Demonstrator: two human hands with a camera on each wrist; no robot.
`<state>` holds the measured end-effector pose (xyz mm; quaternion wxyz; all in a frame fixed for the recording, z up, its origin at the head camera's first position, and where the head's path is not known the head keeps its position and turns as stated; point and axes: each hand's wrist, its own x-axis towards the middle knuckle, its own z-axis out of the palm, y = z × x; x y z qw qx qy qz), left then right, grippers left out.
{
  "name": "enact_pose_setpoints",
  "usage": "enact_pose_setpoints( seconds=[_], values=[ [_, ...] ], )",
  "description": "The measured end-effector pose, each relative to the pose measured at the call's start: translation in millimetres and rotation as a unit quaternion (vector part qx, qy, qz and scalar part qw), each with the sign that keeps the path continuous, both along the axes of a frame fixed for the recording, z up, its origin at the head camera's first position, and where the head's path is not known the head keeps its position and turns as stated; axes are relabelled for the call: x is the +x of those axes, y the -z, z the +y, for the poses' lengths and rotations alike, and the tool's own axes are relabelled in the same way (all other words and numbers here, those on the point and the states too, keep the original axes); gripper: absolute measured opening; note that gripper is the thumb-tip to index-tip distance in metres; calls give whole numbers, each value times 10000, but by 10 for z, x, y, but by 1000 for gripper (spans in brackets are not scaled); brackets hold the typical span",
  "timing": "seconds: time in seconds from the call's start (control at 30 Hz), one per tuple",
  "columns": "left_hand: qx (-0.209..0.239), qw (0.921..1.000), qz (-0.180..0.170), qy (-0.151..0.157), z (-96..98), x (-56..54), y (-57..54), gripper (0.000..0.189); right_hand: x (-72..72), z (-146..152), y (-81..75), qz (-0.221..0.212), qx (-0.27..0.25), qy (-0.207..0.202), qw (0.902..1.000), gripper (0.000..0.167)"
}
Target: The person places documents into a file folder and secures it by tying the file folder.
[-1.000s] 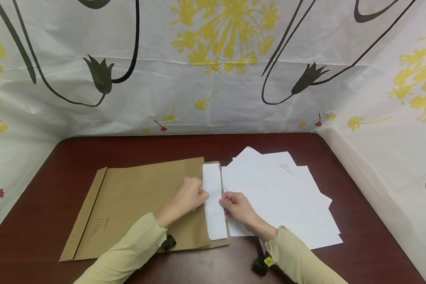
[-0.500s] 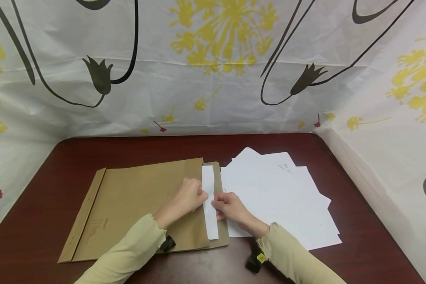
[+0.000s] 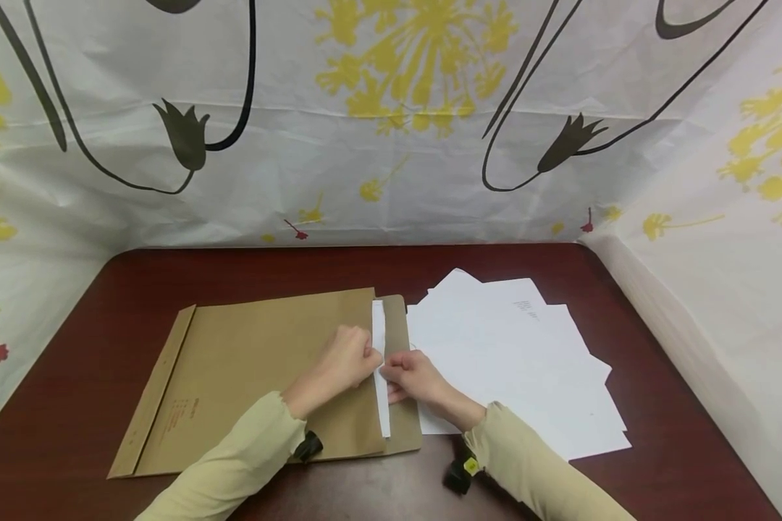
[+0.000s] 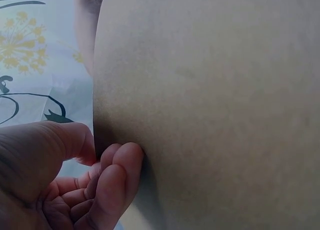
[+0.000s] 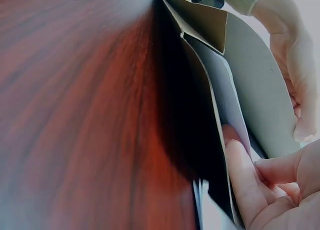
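A brown kraft paper envelope (image 3: 247,369) lies on the table, its mouth facing right. My left hand (image 3: 342,358) pinches the upper panel's edge at the mouth; the left wrist view shows thumb and fingers (image 4: 120,175) on that edge. My right hand (image 3: 420,378) pinches a white paper sheet (image 3: 379,325) by its right edge. Most of the sheet is hidden inside the envelope, and only a narrow strip shows. In the right wrist view, the sheet (image 5: 220,84) stands between the two parted brown panels.
Several white sheets (image 3: 508,362) lie loosely fanned to the right of the envelope, some with small print. The dark red table (image 3: 287,271) meets a white patterned cloth (image 3: 391,174) at the back and sides. A strapped black device (image 3: 457,477) sits at the right wrist.
My right hand has moved left, sliding the white sheet deeper into the envelope. The visible strip has narrowed, uncovering more of the brown flap. My left hand has stayed at the edge.
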<state>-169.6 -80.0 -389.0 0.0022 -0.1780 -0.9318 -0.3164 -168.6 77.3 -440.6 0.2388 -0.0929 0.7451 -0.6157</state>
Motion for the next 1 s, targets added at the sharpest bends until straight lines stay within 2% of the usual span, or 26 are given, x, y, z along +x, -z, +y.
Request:
enact_pose_setpoints(
  seconds=[0.17, 0.37, 0.47, 0.7, 0.9, 1.0],
  values=[
    [-62, 9999, 105, -17, -5, -5, -2, 33, -24, -122, -3, 90, 47, -146, 9998, 22],
    [-118, 9998, 184, -14, -1, -13, -12, 33, -68, -240, 18, 460, 567, 93, 9973, 21],
    [-165, 9996, 222, -13, -7, -19, -19, 33, -84, -277, 12, 518, 621, 195, 9965, 21],
    [-91, 9995, 301, -14, -33, -26, -13, 32, -123, -326, 15, 259, 504, 209, 9982, 28],
    [-62, 9999, 71, -91, -29, -27, -1, 33, -105, -213, -7, 251, 436, -251, 9984, 22],
    [-53, 9999, -66, -120, -20, -27, 17, 35, -76, -81, -34, 128, 202, -511, 9984, 18]
  ],
)
